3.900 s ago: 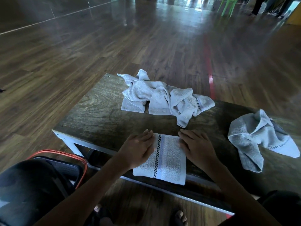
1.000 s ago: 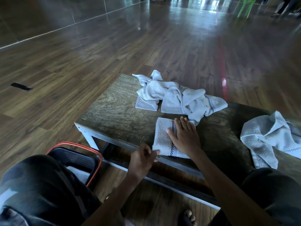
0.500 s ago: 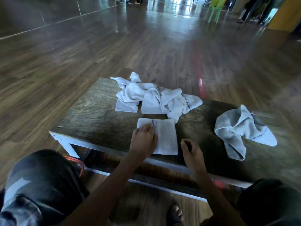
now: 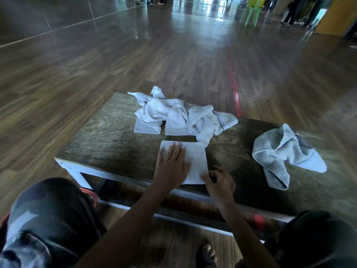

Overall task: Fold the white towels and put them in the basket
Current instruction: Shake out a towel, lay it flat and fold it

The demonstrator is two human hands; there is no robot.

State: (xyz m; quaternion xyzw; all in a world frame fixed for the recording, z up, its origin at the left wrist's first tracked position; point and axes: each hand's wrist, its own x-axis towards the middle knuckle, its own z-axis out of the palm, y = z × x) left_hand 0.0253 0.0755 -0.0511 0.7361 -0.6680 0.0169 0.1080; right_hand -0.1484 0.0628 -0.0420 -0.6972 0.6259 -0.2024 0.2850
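A folded white towel [image 4: 195, 159] lies near the front edge of the low wooden table [image 4: 116, 140]. My left hand [image 4: 172, 167] presses flat on its left half, fingers straight. With curled fingers, my right hand [image 4: 220, 182] pinches the towel's near right corner. Behind the folded towel sits a crumpled pile of white towels [image 4: 183, 118], and another crumpled towel [image 4: 280, 155] lies at the table's right. Only a bit of the basket's orange rim [image 4: 89, 193] shows at the lower left; my left knee hides the rest.
My left knee [image 4: 48, 209] fills the lower left and my right knee [image 4: 318, 238] the lower right. A bare foot [image 4: 207, 252] rests on the wooden floor under the table. A green chair [image 4: 251, 8] and people stand far back.
My left hand has come from below the table edge onto the folded towel. My right hand left the towel's top and now holds its near right corner. The view swung right, hiding most of the basket.
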